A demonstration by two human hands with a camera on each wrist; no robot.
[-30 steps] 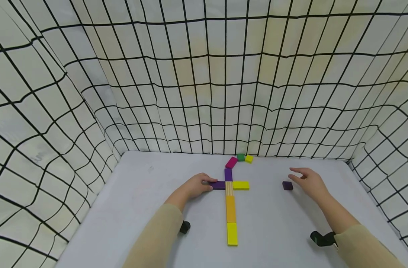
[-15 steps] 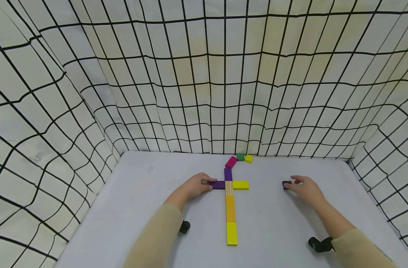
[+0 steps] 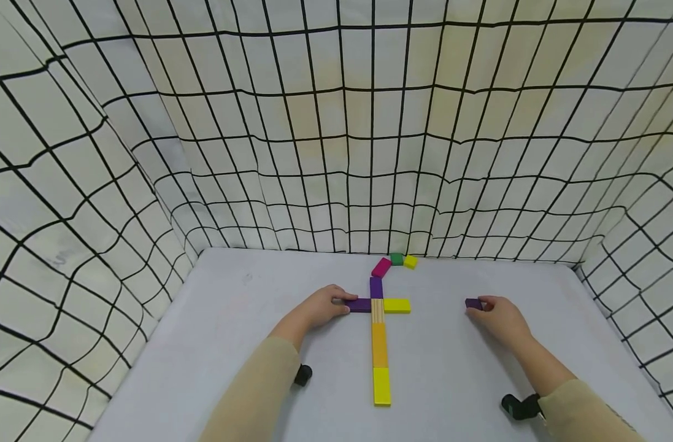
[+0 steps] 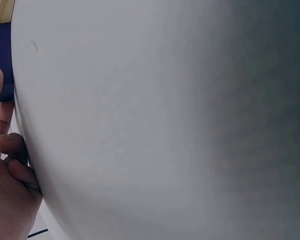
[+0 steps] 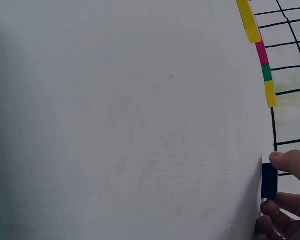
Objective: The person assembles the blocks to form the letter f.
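Observation:
My left hand pinches the left end of a long purple block, which forms the left arm of a cross of blocks on the table. In the left wrist view, the thumb and a finger hold that purple block by its end. Well to the right, my right hand pinches a small dark purple block between thumb and fingers. The right wrist view shows the same small block close to the white surface; whether it touches cannot be told.
A yellow block, a striped wooden block, an orange block, a lower yellow block and an upper purple block complete the cross. Above curve pink, green and small yellow blocks. Netted walls surround the table.
My right hand has come down and slightly left onto the small dark purple block and now pinches it. The left hand stays on the long purple block.

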